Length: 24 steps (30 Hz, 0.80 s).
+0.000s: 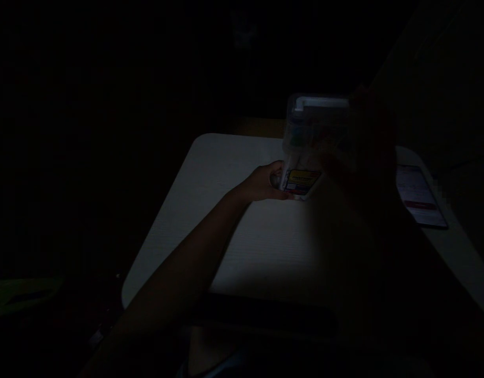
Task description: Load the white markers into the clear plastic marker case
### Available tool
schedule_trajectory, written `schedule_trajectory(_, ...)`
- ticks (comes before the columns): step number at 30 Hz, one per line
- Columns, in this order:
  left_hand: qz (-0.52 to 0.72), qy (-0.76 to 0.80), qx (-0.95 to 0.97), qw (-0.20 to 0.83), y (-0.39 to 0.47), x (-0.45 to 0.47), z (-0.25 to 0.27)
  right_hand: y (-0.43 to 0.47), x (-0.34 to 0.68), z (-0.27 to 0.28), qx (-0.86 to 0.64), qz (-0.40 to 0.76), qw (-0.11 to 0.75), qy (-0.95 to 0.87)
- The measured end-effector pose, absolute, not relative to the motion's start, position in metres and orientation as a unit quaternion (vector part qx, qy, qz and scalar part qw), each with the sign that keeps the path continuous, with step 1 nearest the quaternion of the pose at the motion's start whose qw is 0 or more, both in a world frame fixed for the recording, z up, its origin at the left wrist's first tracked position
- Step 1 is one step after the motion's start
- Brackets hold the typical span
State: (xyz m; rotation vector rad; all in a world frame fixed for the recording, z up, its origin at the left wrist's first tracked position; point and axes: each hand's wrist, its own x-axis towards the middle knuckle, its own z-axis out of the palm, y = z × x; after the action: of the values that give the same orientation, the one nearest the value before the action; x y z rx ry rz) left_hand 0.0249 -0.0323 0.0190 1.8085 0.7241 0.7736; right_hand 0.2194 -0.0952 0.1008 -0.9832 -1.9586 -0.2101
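Note:
Very little light falls on the scene. My left hand is closed round the left side of a white container with a yellow-and-dark label, low over the table. Directly above it is a clear lidded plastic box with coloured contents too dim to name. Whether the box rests on the labelled container or is held just over it, I cannot tell. My right hand is a dark shape at the box's right side, seemingly against it. Its fingers are lost in shadow.
Under my hands is a white table with rounded corners. A phone with a lit screen lies near its right edge. Something green shows at lower left, beyond the table. Darkness hides the surroundings.

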Motion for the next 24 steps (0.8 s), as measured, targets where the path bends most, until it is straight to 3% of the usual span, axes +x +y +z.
schedule_trajectory(14,0.325,0.310,0.745,0.493,-0.0319,0.0243,0.0186,-0.0986,0.2240,0.1055,-0.409,-0.115,0.433,-0.795)
schedule_trajectory(24,0.328,0.297,0.744,0.500,-0.0311,0.0245,0.0176,-0.0995,0.2154,0.1064,-0.395,-0.082,0.494,-0.771)
